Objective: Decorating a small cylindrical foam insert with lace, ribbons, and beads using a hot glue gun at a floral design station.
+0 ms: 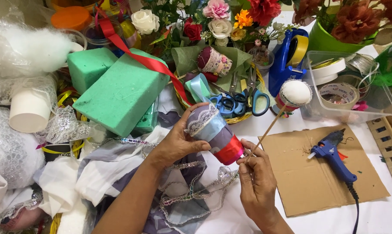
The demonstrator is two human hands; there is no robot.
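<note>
Fingers of the left hand (178, 143) wrap the fabric-covered cone (213, 130), which lies tilted at the centre of the view with its red-banded end toward 4 o'clock. The right hand (256, 182) pinches the lower end of a thin wooden stick (269, 128) just beside that end; the stick runs up toward 1 o'clock to a white foam ball (294, 93).

To do this well, I judge the cone should be held firm but not crushed, and the stick kept in line with the cone's axis, gripped low so it does not bend.

Counted outward: one cone, one stick, one ball. At 3 o'clock one blue glue gun (332, 156) lies on one sheet of cardboard (317, 186). At 10 o'clock sit two green foam blocks (118, 93). At 12 o'clock a basket holds scissors (243, 102); how many pairs I cannot tell.
</note>
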